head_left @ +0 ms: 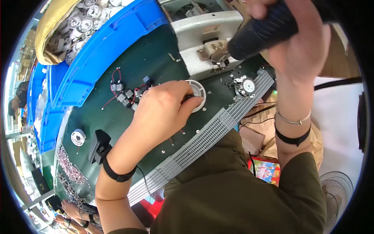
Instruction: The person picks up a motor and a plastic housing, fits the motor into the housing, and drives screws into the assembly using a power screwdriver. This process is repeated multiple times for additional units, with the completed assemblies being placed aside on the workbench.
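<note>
My left hand [165,103] is closed, thumb and forefinger pinching a round white plastic housing [200,90] just above the dark green tabletop. The fingers hide part of its inside. Up at the top right, my right hand [298,46] wraps round a black, ribbed electric screwdriver [261,33]. Its tapered end points down and left, close to the small metal fixture [218,50] on a white machine block [208,29]. No bit shows at that end. Left of my left hand lie several small grey motors [124,95] with red wires.
A blue bin [113,50] stands at the back left beside a yellow sack [43,43] of white parts. Another white round part [78,137] lies left. A grey slotted strip [202,142] borders the near table edge. Loose screws [243,85] lie right. Another person's hands [74,212] show lower left.
</note>
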### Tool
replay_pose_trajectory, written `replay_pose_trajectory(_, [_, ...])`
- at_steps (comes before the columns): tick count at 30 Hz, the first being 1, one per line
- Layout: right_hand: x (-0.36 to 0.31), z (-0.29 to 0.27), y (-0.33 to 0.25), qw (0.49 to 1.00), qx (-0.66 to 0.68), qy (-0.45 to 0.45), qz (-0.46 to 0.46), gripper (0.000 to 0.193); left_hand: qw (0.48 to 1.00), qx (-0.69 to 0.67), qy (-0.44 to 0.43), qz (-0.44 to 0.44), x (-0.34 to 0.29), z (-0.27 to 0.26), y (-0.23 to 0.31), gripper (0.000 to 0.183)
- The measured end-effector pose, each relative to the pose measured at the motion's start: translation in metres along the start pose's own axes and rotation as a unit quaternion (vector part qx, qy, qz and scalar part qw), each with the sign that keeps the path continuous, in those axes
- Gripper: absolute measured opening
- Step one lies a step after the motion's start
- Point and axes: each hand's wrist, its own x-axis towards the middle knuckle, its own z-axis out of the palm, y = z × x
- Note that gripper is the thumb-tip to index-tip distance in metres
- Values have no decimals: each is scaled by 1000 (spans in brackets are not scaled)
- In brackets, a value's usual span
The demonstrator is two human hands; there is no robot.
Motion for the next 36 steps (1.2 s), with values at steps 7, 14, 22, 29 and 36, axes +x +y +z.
replay_pose_trajectory(7, [16, 6, 65, 864, 482, -125, -73, 31, 995, 84, 48, -8, 1, 8, -5, 11])
replay_pose_trajectory(14, [9, 2, 76, 839, 530, -110, -50, 36, 987, 107, 116, -9, -1, 17, -16, 11])
replay_pose_trajectory(22, [-2, 8, 48, 964, 265, -31, -4, 35, 978, 110, 172, 34, -8, 27, -22, 11])
replay_pose_trajectory(29, [-6, 7, 30, 998, 46, 30, 31, 34, 967, 143, 166, 131, -18, 29, -21, 24])
replay_pose_trajectory(36, [-4, -5, 23, 997, 23, -66, -42, 39, 981, 85, 124, 126, -29, 23, -33, 41])
